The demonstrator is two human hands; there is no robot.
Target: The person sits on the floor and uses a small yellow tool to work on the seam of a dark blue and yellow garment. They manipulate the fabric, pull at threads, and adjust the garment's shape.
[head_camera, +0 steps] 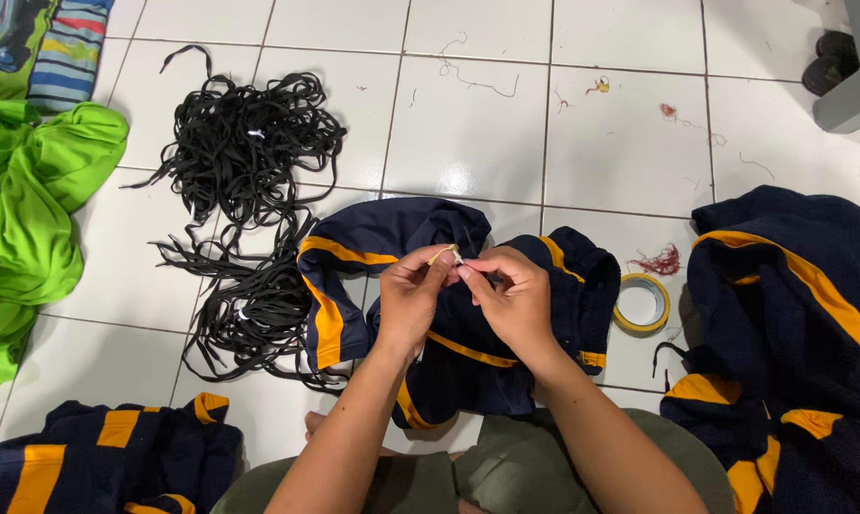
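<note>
A navy garment with orange stripes [373,238] lies on the white tiled floor in front of me. My left hand [413,295] and my right hand [511,295] meet above it. Both pinch a small thin piece [446,252], pale yellow with a white tip, between their fingertips. What that piece is I cannot make out. Part of the garment is hidden under my hands and forearms.
Tangled black cords [244,143] lie to the left, with a second heap [254,305] below. A yellow tape roll [641,303] sits to the right. More navy and orange garments [791,324] are piled at right and at bottom left [116,452]. Green cloth [30,190] lies far left.
</note>
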